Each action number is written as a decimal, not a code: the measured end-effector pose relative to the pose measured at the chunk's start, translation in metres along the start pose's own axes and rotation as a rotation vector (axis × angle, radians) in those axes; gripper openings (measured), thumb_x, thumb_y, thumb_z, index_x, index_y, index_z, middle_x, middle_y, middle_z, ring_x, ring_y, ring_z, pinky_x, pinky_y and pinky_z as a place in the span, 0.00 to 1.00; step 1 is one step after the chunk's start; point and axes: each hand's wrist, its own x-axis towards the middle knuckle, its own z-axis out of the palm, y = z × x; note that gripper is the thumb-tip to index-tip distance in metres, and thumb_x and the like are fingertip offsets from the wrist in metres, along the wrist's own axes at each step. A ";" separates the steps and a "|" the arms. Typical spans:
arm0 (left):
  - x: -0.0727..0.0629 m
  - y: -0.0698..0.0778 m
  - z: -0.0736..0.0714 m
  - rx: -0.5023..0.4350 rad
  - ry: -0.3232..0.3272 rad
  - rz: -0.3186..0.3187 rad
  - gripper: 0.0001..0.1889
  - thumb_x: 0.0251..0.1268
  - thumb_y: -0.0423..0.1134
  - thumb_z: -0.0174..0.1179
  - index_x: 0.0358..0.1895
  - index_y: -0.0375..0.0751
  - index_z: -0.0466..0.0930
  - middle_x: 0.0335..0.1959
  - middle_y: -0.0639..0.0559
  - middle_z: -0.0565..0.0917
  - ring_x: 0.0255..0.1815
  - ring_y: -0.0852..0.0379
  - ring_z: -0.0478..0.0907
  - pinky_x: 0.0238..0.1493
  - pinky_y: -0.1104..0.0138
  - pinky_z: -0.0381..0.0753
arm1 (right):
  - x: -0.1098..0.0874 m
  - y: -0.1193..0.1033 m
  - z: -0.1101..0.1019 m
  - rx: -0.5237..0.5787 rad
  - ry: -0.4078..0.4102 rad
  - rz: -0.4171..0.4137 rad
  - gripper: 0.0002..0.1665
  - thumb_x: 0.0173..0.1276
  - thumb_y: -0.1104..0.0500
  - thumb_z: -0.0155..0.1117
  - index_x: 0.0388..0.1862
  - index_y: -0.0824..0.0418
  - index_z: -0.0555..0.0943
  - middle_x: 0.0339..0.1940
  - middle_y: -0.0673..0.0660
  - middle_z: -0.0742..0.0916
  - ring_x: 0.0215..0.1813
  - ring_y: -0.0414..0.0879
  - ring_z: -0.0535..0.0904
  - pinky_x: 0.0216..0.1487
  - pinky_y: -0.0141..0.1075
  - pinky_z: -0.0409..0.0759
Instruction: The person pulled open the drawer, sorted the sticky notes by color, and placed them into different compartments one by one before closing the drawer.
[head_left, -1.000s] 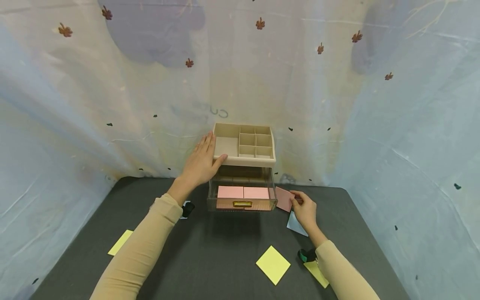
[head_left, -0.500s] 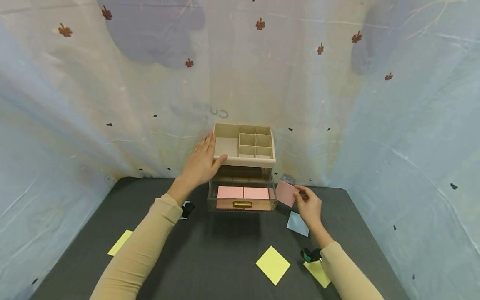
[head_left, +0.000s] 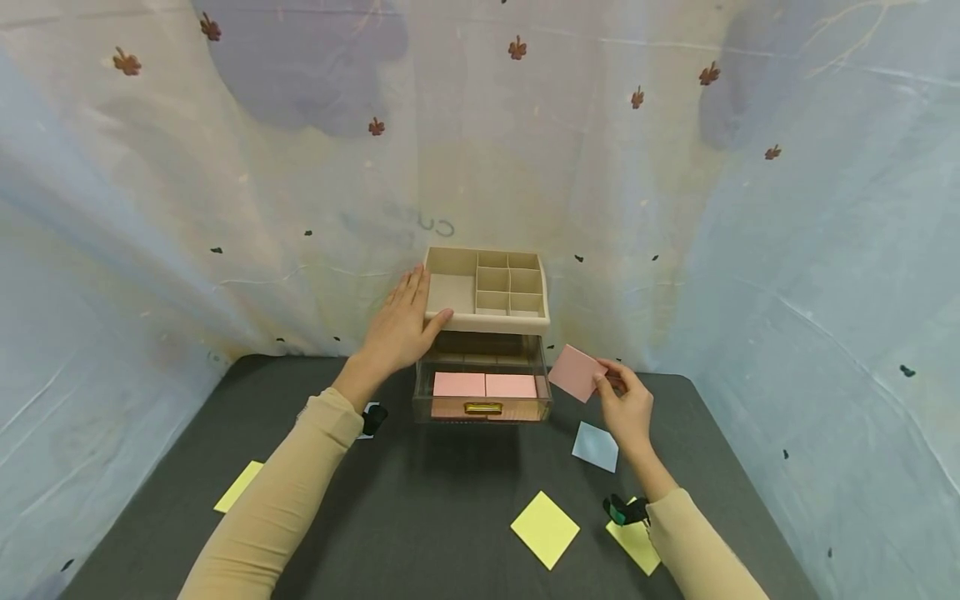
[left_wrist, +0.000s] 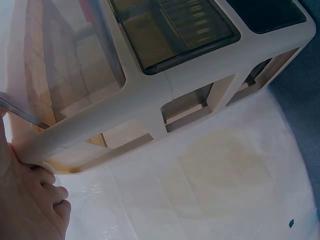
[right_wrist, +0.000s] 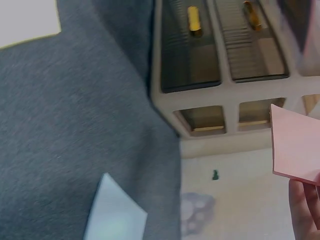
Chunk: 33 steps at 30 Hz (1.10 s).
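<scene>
I'm seeing the left hand [head_left: 397, 331] resting straight fingers, thumb apart, along the left edge of the beige drawer organizer [head_left: 487, 322]. Right of its pulled-out clear drawer [head_left: 422, 408], the pink sticky note [head_left: 576, 372] is jutting leftward from the right hand [head_left: 628, 408], whose fingertips are pinching its right corner.

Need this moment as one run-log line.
left grip: rests on organizer, left side | right grip: holds pink square near drawer | drawer: open, two pink pieces inside
</scene>
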 end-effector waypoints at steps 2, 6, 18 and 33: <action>0.000 0.000 0.000 0.003 -0.001 0.001 0.46 0.84 0.65 0.34 0.84 0.32 0.33 0.86 0.37 0.38 0.86 0.37 0.38 0.83 0.45 0.44 | 0.001 -0.006 -0.001 0.027 0.016 -0.009 0.15 0.71 0.72 0.69 0.55 0.70 0.86 0.42 0.69 0.89 0.37 0.53 0.88 0.35 0.19 0.80; -0.001 0.000 0.000 0.014 0.005 0.004 0.46 0.83 0.65 0.35 0.84 0.31 0.35 0.86 0.36 0.39 0.86 0.38 0.39 0.84 0.46 0.45 | 0.000 -0.033 -0.005 0.064 0.024 -0.018 0.15 0.71 0.75 0.67 0.55 0.75 0.84 0.43 0.73 0.87 0.38 0.60 0.87 0.35 0.20 0.82; -0.002 0.000 0.000 0.026 0.006 0.000 0.46 0.83 0.66 0.34 0.84 0.33 0.35 0.86 0.38 0.39 0.86 0.38 0.39 0.84 0.47 0.46 | 0.004 -0.078 -0.010 0.224 0.050 -0.116 0.16 0.69 0.78 0.65 0.55 0.82 0.81 0.43 0.78 0.84 0.39 0.41 0.86 0.41 0.25 0.86; -0.001 -0.001 0.001 0.026 0.016 0.001 0.46 0.83 0.66 0.35 0.84 0.32 0.37 0.86 0.39 0.39 0.86 0.38 0.40 0.83 0.46 0.47 | 0.016 -0.088 -0.003 0.294 0.056 -0.234 0.18 0.71 0.76 0.65 0.59 0.74 0.83 0.46 0.67 0.86 0.43 0.42 0.85 0.44 0.28 0.87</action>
